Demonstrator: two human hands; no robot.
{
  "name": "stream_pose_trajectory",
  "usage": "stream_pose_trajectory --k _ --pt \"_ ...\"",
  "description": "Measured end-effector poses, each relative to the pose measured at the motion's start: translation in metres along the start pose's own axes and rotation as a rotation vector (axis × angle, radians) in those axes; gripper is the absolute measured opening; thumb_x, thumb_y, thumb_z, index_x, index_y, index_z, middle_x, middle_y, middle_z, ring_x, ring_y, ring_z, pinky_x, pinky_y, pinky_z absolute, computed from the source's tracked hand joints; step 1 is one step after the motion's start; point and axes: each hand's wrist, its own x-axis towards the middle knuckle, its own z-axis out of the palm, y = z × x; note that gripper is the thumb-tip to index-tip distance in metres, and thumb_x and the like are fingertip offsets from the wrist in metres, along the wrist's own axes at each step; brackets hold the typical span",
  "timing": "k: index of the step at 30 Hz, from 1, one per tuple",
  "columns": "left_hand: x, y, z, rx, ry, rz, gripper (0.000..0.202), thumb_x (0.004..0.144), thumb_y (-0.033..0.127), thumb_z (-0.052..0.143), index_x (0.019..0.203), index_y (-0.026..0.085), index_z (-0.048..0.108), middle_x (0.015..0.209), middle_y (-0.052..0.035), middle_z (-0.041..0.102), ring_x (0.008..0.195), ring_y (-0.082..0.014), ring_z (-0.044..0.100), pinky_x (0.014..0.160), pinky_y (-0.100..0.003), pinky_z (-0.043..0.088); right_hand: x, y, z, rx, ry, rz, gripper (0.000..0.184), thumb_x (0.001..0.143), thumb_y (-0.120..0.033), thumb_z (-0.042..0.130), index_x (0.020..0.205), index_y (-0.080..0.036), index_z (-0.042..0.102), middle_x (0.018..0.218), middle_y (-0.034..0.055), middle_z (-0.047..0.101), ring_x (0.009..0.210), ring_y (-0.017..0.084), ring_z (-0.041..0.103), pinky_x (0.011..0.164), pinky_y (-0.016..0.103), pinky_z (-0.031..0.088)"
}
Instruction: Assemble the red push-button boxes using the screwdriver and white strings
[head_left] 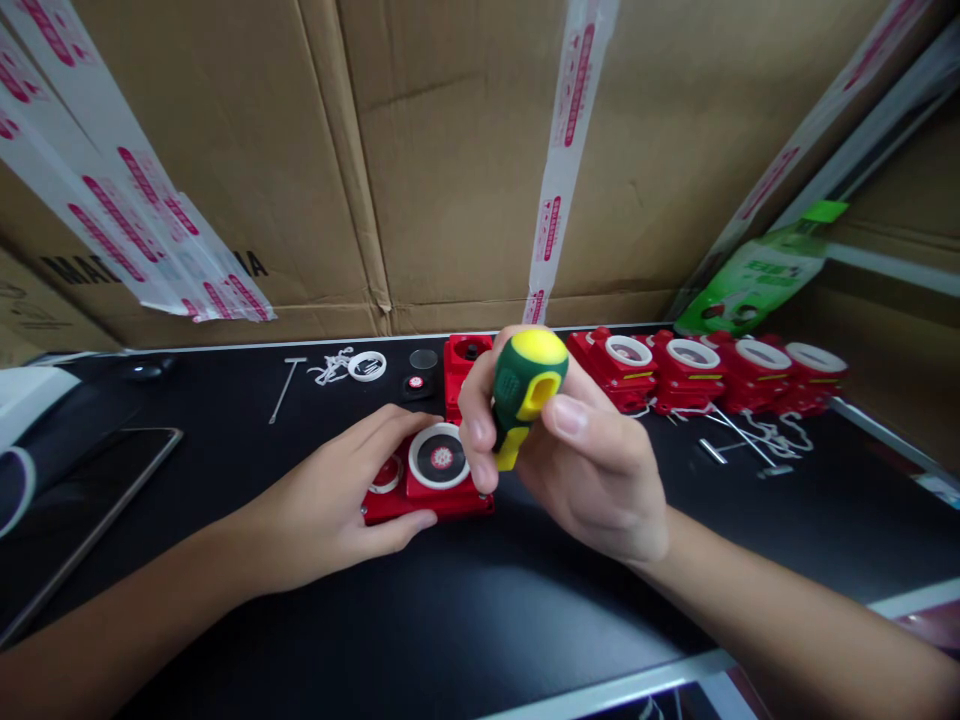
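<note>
My left hand point(352, 480) is wrapped round the left part of a red box-shaped device point(450, 503), thumb in front and fingers behind. A white ring surrounds a dark round window with a red-and-white emblem on the device's face. In my right hand point(592, 460) is a screwdriver point(530, 385) with a green and yellow handle, its butt end facing me. The fingers are closed round the handle above the device's right side, and the blade is hidden. Just behind, partly covered by my right hand, lies another red housing point(457, 372).
Several similar red devices point(686, 370) stand in a row at the right, with small metal hammers point(742, 440) in front. A loose white ring point(367, 366), white cord point(332, 367) and a T-shaped rod point(286, 388) lie at the back left. A green bottle point(761, 275) leans against the cardboard.
</note>
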Motion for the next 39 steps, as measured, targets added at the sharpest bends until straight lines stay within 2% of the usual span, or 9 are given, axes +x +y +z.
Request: stream_pose_trajectory --k 3,7,13,18,23,27,32,35,39 --pt "0.0002 0.0004 0.0001 -0.003 -0.004 -0.012 0.057 0.09 0.036 0.078 0.14 0.03 0.05 0.129 -0.0072 0.066 0.11 -0.0286 0.071 0.095 -0.041 0.061 -0.0006 -0.0013 0.0011 -0.009 0.008 0.029 0.028 0.094 -0.039 0.066 0.113 -0.022 0.055 0.089 0.0005 0.065 0.065 0.015 0.063 0.062 0.031 0.05" --pt "-0.0007 -0.0005 0.0 -0.017 -0.005 -0.014 0.057 0.09 0.037 0.078 0.14 0.03 0.05 0.127 -0.0069 0.066 0.108 -0.0286 0.071 0.096 -0.042 0.061 -0.0018 -0.0016 0.0011 -0.014 0.019 0.005 0.026 0.091 -0.031 0.073 0.106 -0.025 0.052 0.09 -0.0015 0.064 0.067 0.014 0.063 0.066 0.03 0.049" --pt "-0.0006 0.0004 -0.0003 -0.018 -0.006 -0.015 0.058 0.09 0.037 0.078 0.14 0.032 0.049 0.127 -0.0057 0.066 0.108 -0.0283 0.072 0.096 -0.042 0.061 -0.0008 -0.0011 0.0003 0.008 -0.013 0.041 0.025 0.093 -0.038 0.065 0.11 -0.021 0.058 0.089 0.0006 0.064 0.065 0.015 0.063 0.065 0.032 0.05" --pt "0.0005 0.0018 -0.0009 -0.012 0.004 -0.016 0.058 0.089 0.036 0.079 0.14 0.03 0.052 0.126 -0.0062 0.067 0.109 -0.0288 0.072 0.095 -0.04 0.062 -0.0021 -0.0032 0.0021 -0.017 0.022 0.031 0.028 0.091 -0.034 0.072 0.109 -0.024 0.053 0.089 -0.0007 0.065 0.067 0.016 0.063 0.068 0.032 0.051" --pt "-0.0005 -0.0013 0.0008 -0.021 -0.004 -0.015 0.061 0.09 0.038 0.08 0.142 0.032 0.048 0.126 -0.006 0.067 0.107 -0.0282 0.072 0.094 -0.04 0.062 -0.0026 -0.006 0.002 -0.004 -0.004 0.071 0.024 0.091 -0.037 0.068 0.106 -0.022 0.056 0.091 0.0023 0.065 0.069 0.017 0.062 0.067 0.034 0.05" --pt "-0.0014 -0.0014 0.0004 -0.025 -0.026 -0.031 0.058 0.091 0.038 0.078 0.14 0.033 0.047 0.126 -0.0043 0.066 0.103 -0.0259 0.072 0.091 -0.039 0.062 -0.0026 -0.0065 -0.0001 -0.001 -0.03 0.068 0.023 0.092 -0.035 0.068 0.109 -0.023 0.059 0.094 0.0021 0.063 0.071 0.018 0.062 0.072 0.035 0.051" --pt "-0.0005 0.0007 -0.0018 -0.021 -0.026 -0.02 0.052 0.092 0.036 0.078 0.135 0.032 0.049 0.123 -0.004 0.066 0.102 -0.025 0.072 0.091 -0.038 0.061 -0.0019 -0.0067 -0.0021 -0.012 -0.107 0.092 0.012 0.096 -0.033 0.064 0.098 -0.021 0.061 0.091 0.0026 0.059 0.076 0.018 0.06 0.079 0.037 0.051" --pt "0.0005 0.0008 -0.0013 -0.015 -0.03 -0.018 0.054 0.091 0.035 0.078 0.136 0.032 0.048 0.126 -0.0045 0.066 0.107 -0.0267 0.071 0.094 -0.039 0.061 -0.0021 -0.0064 0.0011 0.015 -0.043 0.094 0.017 0.093 -0.036 0.067 0.101 -0.021 0.061 0.095 0.0031 0.059 0.073 0.018 0.059 0.075 0.037 0.052" --pt "0.0004 0.0 0.0004 -0.006 -0.017 -0.019 0.058 0.091 0.036 0.078 0.14 0.031 0.048 0.131 -0.0062 0.065 0.112 -0.0292 0.071 0.099 -0.042 0.059 -0.0027 -0.0074 0.0042 0.057 0.07 0.073 0.02 0.089 -0.031 0.071 0.101 -0.025 0.057 0.098 0.0002 0.058 0.068 0.015 0.06 0.073 0.036 0.051"
